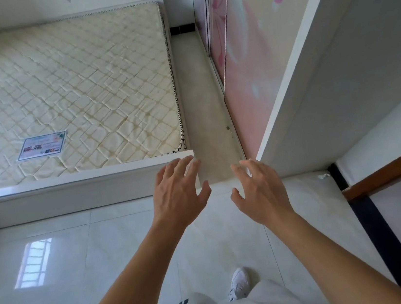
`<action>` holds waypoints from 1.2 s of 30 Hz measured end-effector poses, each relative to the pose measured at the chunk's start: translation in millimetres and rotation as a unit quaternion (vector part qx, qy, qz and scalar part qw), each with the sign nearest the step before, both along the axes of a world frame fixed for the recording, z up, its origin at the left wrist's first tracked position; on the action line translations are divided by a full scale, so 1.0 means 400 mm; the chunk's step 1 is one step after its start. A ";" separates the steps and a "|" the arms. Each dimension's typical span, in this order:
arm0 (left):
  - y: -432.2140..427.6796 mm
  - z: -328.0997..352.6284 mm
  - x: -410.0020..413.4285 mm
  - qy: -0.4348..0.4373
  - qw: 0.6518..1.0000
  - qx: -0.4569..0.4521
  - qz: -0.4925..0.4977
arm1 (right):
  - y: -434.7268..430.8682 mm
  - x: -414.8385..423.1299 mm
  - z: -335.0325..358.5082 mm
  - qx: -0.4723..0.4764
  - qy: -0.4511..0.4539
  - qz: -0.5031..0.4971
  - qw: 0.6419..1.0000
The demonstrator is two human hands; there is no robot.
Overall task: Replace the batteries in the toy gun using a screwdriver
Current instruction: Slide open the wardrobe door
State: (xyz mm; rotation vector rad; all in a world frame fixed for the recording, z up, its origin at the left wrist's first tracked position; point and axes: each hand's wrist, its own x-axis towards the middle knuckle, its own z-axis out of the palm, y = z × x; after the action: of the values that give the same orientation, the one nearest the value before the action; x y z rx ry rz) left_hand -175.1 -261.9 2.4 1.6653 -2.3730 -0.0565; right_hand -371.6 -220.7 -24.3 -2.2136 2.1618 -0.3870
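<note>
No toy gun, batteries or screwdriver appear in the head view. My left hand point(178, 193) is stretched out in front of me with its fingers spread and relaxed, holding nothing, over the corner of the bed frame. My right hand point(258, 192) is held out beside it, fingers loosely spread, empty as well. Both forearms reach forward above the tiled floor.
A bare quilted mattress point(71, 92) with a label lies in a white bed frame point(72, 191) at left. A pink-patterned wardrobe point(247, 69) and white panel point(310, 61) stand at right, with a narrow floor aisle point(203, 100) between. My white shoe point(239, 283) stands on glossy tiles.
</note>
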 end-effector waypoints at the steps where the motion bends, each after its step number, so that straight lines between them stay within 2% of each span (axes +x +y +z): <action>1: -0.017 0.003 -0.011 0.002 1.000 0.000 0.004 | -0.021 -0.012 -0.003 0.002 -0.001 0.004 1.000; 14: -0.267 -0.010 -0.058 0.003 1.000 -0.003 0.013 | -0.289 -0.069 -0.024 0.022 -0.016 0.019 0.999; 28: -0.790 -0.017 -0.003 0.018 0.999 -0.002 -0.051 | -0.767 -0.043 0.025 0.032 0.016 -0.048 0.998; 36: -1.000 -0.024 0.004 0.021 0.996 0.003 -0.085 | -0.924 -0.072 0.052 0.031 0.027 -0.089 0.995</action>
State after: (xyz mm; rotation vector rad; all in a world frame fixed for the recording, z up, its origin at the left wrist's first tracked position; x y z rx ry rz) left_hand -173.6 -661.9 -7.1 1.4459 -2.4799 -0.1280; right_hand -400.4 -590.5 -3.6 -2.0283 2.3732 -0.2635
